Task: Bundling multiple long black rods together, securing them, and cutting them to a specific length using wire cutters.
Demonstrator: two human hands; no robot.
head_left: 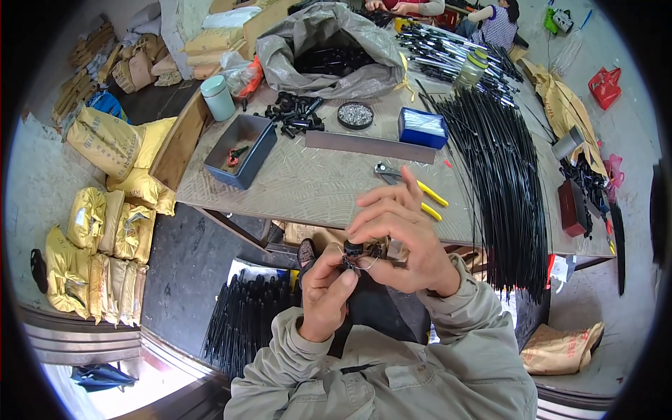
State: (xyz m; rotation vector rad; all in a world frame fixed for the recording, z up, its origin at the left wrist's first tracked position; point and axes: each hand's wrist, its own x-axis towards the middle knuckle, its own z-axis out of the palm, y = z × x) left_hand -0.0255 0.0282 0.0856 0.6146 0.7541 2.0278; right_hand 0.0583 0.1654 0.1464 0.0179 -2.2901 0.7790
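Note:
Above my lap, close to the table's front edge, both hands meet around a small black plastic part (pixel 354 249) with a thin, pale wire (pixel 368 264) curving out beside it. My left hand (pixel 325 290) is closed, pinching the part's lower end between thumb and forefinger. From above, my right hand (pixel 406 245) grips the part's upper end with its nearer fingers and thumb, while its other fingers stretch away. The exact fingertip contact is partly hidden. Just beyond the right hand, pliers with yellow handles (pixel 432 201) lie on the table (pixel 308 185).
Long black rods (pixel 497 175) cover the table's right side. Farther back are a grey sack (pixel 329 52), black plastic pieces (pixel 297 112), a round dish (pixel 355 115) and a blue box (pixel 423 128). A grey bin (pixel 241 152) stands left. Another person's hands (pixel 399 7) show at the back.

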